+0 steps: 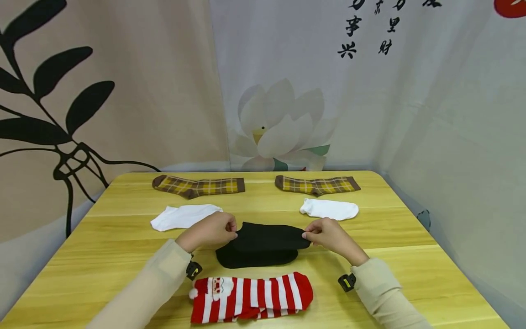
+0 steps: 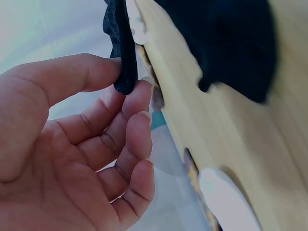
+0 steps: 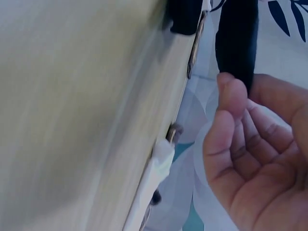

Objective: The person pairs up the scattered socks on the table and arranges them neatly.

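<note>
Between both hands a black sock is stretched out lengthwise, lifted off the table. My left hand pinches its left end between thumb and index finger, as the left wrist view also shows. The toe end on the right is pinched by my right hand; in the right wrist view the dark fabric rises from thumb and fingertip. Below the held sock, a second black sock lies flat on the table, its upper part covered in the head view.
Red-and-white striped Santa socks lie at the front. White socks lie left and right beyond the hands. Brown-yellow plaid socks lie along the back, left and right. A printed curtain hangs behind the wooden table.
</note>
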`<state>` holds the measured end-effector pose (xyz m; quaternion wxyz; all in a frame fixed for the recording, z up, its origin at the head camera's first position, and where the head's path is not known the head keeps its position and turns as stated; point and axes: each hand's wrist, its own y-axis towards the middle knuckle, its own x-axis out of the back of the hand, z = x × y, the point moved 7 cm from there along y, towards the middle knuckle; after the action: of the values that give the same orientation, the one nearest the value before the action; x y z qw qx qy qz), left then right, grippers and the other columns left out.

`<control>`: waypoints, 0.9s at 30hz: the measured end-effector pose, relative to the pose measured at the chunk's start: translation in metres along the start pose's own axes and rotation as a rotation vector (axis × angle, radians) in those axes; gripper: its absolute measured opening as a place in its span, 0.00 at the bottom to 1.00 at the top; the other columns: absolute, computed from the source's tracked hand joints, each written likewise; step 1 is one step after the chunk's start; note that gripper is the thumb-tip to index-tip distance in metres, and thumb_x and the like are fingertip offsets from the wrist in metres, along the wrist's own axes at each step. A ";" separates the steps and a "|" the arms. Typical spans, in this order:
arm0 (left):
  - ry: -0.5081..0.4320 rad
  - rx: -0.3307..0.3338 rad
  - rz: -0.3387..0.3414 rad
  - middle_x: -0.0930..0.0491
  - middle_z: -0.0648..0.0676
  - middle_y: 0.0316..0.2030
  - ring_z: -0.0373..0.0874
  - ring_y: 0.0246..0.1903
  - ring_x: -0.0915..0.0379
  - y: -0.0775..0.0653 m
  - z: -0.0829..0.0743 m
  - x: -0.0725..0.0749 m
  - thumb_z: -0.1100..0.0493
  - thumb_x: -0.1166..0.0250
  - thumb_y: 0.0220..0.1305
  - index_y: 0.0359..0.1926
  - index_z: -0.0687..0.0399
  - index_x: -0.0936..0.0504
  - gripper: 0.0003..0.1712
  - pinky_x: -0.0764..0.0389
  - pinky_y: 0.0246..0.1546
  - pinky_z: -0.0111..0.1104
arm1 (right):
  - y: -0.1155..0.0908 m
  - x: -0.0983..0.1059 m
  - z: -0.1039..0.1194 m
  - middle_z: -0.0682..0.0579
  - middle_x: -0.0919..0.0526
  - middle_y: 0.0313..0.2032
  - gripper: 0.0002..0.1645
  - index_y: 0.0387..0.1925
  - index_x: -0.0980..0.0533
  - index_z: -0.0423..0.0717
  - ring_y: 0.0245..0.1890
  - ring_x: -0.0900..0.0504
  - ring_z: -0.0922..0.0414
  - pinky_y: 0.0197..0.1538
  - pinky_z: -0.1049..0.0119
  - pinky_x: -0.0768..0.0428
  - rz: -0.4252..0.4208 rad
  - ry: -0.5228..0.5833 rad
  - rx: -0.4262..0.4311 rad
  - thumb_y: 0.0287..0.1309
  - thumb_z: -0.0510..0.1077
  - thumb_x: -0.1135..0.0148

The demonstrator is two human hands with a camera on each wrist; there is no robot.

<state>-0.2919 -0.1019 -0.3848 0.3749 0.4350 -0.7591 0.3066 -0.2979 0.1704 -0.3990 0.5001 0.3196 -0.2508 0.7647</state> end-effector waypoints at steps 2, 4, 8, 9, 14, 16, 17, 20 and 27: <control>0.001 -0.007 0.009 0.25 0.49 0.25 0.41 0.23 0.35 -0.004 0.004 0.000 0.61 0.36 0.63 0.30 0.53 0.23 0.05 0.31 0.30 0.33 | 0.001 -0.004 0.003 0.54 0.16 0.27 0.09 0.37 0.18 0.42 0.26 0.16 0.52 0.31 0.63 0.20 0.010 0.020 0.000 0.60 0.43 0.36; -0.003 -0.007 0.018 0.25 0.49 0.26 0.41 0.24 0.35 -0.006 0.008 -0.001 0.61 0.36 0.63 0.30 0.54 0.23 0.05 0.31 0.30 0.33 | 0.003 -0.007 0.006 0.52 0.15 0.28 0.08 0.36 0.18 0.41 0.26 0.16 0.52 0.32 0.62 0.18 0.018 0.036 0.009 0.59 0.43 0.36; -0.003 0.011 0.028 0.25 0.49 0.27 0.41 0.24 0.35 -0.012 0.016 -0.005 0.61 0.35 0.62 0.30 0.54 0.23 0.05 0.31 0.29 0.33 | 0.005 -0.014 0.013 0.51 0.15 0.28 0.08 0.35 0.18 0.39 0.26 0.17 0.52 0.31 0.62 0.18 0.045 0.047 0.037 0.59 0.42 0.35; -0.001 0.018 0.027 0.25 0.49 0.27 0.41 0.24 0.35 -0.013 0.018 -0.006 0.61 0.35 0.62 0.30 0.54 0.23 0.06 0.31 0.30 0.33 | 0.006 -0.016 0.014 0.51 0.15 0.28 0.08 0.35 0.18 0.40 0.26 0.17 0.52 0.31 0.63 0.19 0.049 0.046 0.039 0.59 0.42 0.35; -0.008 0.041 0.017 0.24 0.49 0.27 0.41 0.25 0.34 -0.019 0.026 -0.009 0.61 0.33 0.60 0.30 0.54 0.23 0.06 0.30 0.31 0.33 | 0.007 -0.025 0.014 0.51 0.15 0.28 0.07 0.33 0.18 0.41 0.26 0.17 0.55 0.30 0.66 0.19 0.075 0.055 0.045 0.59 0.42 0.35; -0.019 0.045 0.021 0.24 0.49 0.27 0.41 0.26 0.34 -0.020 0.028 -0.011 0.61 0.34 0.60 0.30 0.54 0.23 0.06 0.30 0.30 0.33 | 0.007 -0.029 0.014 0.51 0.15 0.28 0.07 0.32 0.18 0.40 0.26 0.17 0.56 0.30 0.67 0.19 0.086 0.065 0.043 0.59 0.42 0.35; -0.022 0.047 0.022 0.24 0.49 0.27 0.41 0.26 0.34 -0.020 0.028 -0.012 0.62 0.33 0.60 0.30 0.54 0.23 0.06 0.30 0.30 0.33 | 0.007 -0.030 0.013 0.51 0.15 0.28 0.07 0.32 0.18 0.40 0.26 0.17 0.56 0.30 0.67 0.19 0.090 0.064 0.044 0.58 0.41 0.35; -0.032 0.056 0.026 0.25 0.48 0.27 0.40 0.25 0.34 -0.019 0.031 -0.016 0.62 0.33 0.60 0.29 0.54 0.23 0.06 0.30 0.30 0.33 | 0.008 -0.034 0.013 0.52 0.16 0.28 0.06 0.32 0.18 0.41 0.26 0.19 0.59 0.31 0.68 0.21 0.101 0.035 0.051 0.58 0.42 0.34; -0.042 0.079 0.019 0.25 0.48 0.26 0.41 0.25 0.34 -0.018 0.037 -0.022 0.64 0.32 0.58 0.28 0.54 0.23 0.06 0.31 0.29 0.33 | 0.013 -0.041 0.015 0.53 0.16 0.27 0.06 0.32 0.18 0.41 0.26 0.22 0.63 0.31 0.68 0.23 0.130 -0.020 0.070 0.55 0.41 0.32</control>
<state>-0.2798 -0.1295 -0.4202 0.3386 0.4485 -0.7581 0.3308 -0.2943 0.1306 -0.4201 0.4351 0.3277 -0.2491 0.8008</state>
